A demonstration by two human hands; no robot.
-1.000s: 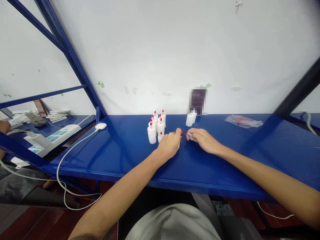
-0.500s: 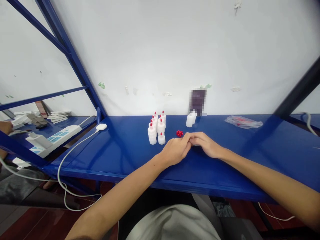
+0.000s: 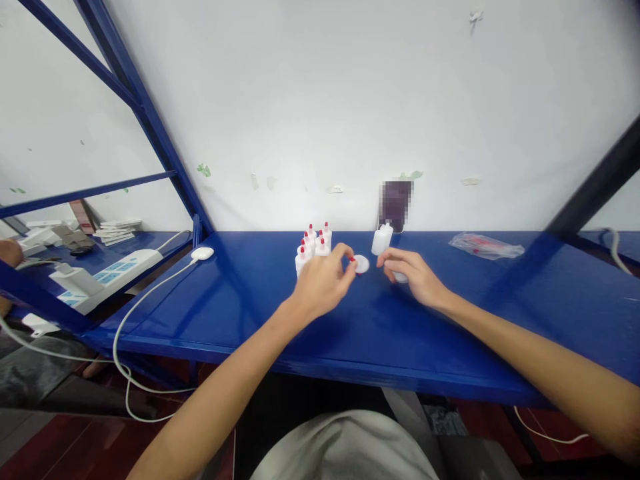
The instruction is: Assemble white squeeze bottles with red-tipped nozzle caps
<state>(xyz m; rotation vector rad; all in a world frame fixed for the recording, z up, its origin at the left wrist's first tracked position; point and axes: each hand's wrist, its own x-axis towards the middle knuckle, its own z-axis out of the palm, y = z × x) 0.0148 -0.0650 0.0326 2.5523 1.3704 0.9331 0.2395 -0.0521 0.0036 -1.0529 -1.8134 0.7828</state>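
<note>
My left hand (image 3: 323, 280) pinches a small white squeeze bottle (image 3: 362, 265) by its red-tipped end, with the round base turned toward the right. Close behind it stand several white bottles with red tips (image 3: 311, 247), partly covered by this hand. A bit of red from the small caps (image 3: 359, 274) shows below the held bottle; most of the pile is hidden. My right hand (image 3: 413, 275) is apart from the left, fingers curled over a pale rounded thing (image 3: 400, 277) that is mostly hidden. Just beyond it stands an untipped white bottle (image 3: 382, 240).
A clear plastic bag (image 3: 486, 245) with red bits lies at the right. A pixelated dark panel (image 3: 395, 205) leans against the wall. On the left are a white charger puck (image 3: 203, 254) with a cable and a power strip (image 3: 117, 273). Blue rack posts flank the table (image 3: 225, 320).
My hands, together before, have come apart. The left has moved left toward the bottle group, carrying a red-tipped bottle; the right has shifted slightly right.
</note>
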